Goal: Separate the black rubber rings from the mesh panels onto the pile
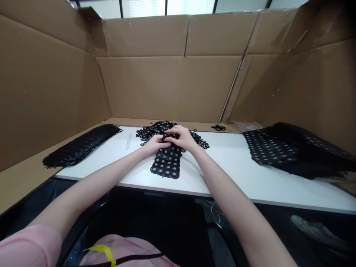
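Note:
A black rubbery sheet with rows of round pale spots lies on the white table, its near end toward me. My left hand is closed at the sheet's far part, thumb and fingers pinched on it. From the other side my right hand grips the same part, fingers bent and close to the left fingertips. The exact spot between the fingertips is partly hidden. Just behind and beside both hands spreads a pile of small black rings, some reaching out to the right.
Black netlike strips are heaped at the left on the white table. A small clear strip lies nearby. Stacked black perforated sheets sit at the right. A few rings lie farther back. Cardboard walls enclose the back and sides.

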`<state>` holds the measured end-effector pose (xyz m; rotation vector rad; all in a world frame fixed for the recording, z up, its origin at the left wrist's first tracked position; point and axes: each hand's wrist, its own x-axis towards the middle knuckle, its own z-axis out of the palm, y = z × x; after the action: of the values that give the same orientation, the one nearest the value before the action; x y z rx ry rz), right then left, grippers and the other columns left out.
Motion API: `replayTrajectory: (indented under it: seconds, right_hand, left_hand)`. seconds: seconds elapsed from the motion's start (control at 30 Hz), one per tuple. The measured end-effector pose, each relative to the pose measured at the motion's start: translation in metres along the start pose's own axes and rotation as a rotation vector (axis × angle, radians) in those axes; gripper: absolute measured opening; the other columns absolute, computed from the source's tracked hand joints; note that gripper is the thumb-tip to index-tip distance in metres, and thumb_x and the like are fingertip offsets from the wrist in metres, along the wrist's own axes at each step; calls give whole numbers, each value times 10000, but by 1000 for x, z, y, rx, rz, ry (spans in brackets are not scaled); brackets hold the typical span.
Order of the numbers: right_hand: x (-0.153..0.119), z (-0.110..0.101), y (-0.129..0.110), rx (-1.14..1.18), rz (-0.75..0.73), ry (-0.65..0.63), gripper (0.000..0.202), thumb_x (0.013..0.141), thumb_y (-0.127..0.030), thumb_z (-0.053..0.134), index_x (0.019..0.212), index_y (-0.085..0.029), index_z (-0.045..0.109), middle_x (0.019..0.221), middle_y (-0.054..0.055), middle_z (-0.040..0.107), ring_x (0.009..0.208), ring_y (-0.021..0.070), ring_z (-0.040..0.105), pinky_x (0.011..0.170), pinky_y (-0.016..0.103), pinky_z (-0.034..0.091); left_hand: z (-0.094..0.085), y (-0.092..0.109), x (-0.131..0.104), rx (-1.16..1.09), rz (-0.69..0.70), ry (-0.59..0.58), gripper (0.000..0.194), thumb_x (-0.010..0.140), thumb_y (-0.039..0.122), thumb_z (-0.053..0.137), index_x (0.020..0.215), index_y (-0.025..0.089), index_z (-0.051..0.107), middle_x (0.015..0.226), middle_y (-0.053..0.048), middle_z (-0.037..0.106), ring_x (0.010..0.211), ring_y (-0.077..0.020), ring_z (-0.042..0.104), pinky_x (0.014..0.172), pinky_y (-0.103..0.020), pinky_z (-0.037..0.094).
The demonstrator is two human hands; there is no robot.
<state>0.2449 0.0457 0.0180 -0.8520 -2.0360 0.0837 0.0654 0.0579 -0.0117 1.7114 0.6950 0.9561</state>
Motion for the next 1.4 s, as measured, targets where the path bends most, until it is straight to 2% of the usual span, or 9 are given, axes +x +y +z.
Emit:
replayTrajectory:
  seconds: [0.27, 0.57, 0.73, 0.83, 0.93, 1.03, 1.13, 1.33, 1.4]
  right_hand:
    - [-2, 6, 5, 151, 114, -69, 128, 705, -267, 706, 794, -194, 762, 720, 28, 661, 668, 145, 589, 673, 281, 455]
    - [0, 14, 4, 294, 299, -35, 171, 683, -293, 606, 598, -160, 671, 608, 7, 615, 610, 134, 524, 613, 266, 389]
    - [3, 19, 6, 250, 362, 34, 204, 705, -277, 534, 547, -164, 597, 517, -11, 541, 521, 118, 471, 547, 257, 351]
    - [5, 19, 7, 202, 328, 91, 197, 714, -270, 537, 566, -166, 615, 547, 4, 592, 540, 126, 498, 562, 258, 372]
    - [5, 19, 6, 220, 275, 51, 187, 721, -264, 550, 600, -165, 653, 629, 26, 665, 601, 142, 556, 610, 261, 413]
    - [6, 19, 5, 226, 252, 7, 177, 720, -247, 556, 614, -164, 670, 660, 34, 687, 631, 151, 586, 633, 263, 431]
    - [9, 14, 9, 221, 271, 94, 175, 729, -262, 563, 638, -167, 679, 665, 33, 688, 644, 159, 601, 654, 268, 446]
    - [6, -5, 37, 117, 447, 474, 243, 782, -307, 508, 692, -167, 684, 635, 35, 664, 641, 175, 600, 671, 288, 461]
    - [1, -7, 46, 74, 460, 435, 247, 789, -334, 528, 735, -167, 701, 669, 44, 681, 670, 185, 605, 719, 312, 469]
  left_hand:
    - [0, -1, 1, 282, 113, -38, 287, 698, 375, 678, 625, 115, 581, 542, 52, 398, 541, -71, 318, 529, -230, 227]
    - [4, 4, 0, 350, 153, -29, 420, 687, 388, 661, 503, 156, 365, 521, 57, 311, 542, -72, 264, 539, -244, 207]
    - [5, 7, -2, 253, 117, -82, 316, 676, 375, 675, 572, 137, 495, 557, 45, 427, 568, -85, 365, 564, -237, 276]
    - [4, 8, -3, 88, 30, -98, 305, 625, 352, 743, 605, 125, 539, 570, 42, 491, 560, -86, 430, 576, -239, 319]
    - [5, 8, -2, -66, -113, -110, 309, 562, 314, 814, 626, 111, 590, 604, 14, 574, 585, -107, 525, 621, -261, 392]
    - [9, 8, 2, -126, -184, -133, 323, 553, 283, 843, 774, 113, 680, 761, -40, 678, 733, -151, 622, 768, -304, 459]
    - [13, 11, 1, -142, -176, -139, 373, 587, 279, 836, 903, 135, 697, 916, -74, 709, 856, -183, 648, 878, -343, 468]
    - [8, 13, -12, -105, -198, -109, 356, 571, 265, 849, 860, 128, 694, 953, -110, 717, 886, -229, 662, 934, -415, 470]
    - [5, 11, -13, -187, -199, -87, 380, 597, 279, 838, 910, 123, 691, 1015, -138, 706, 918, -242, 664, 940, -421, 471]
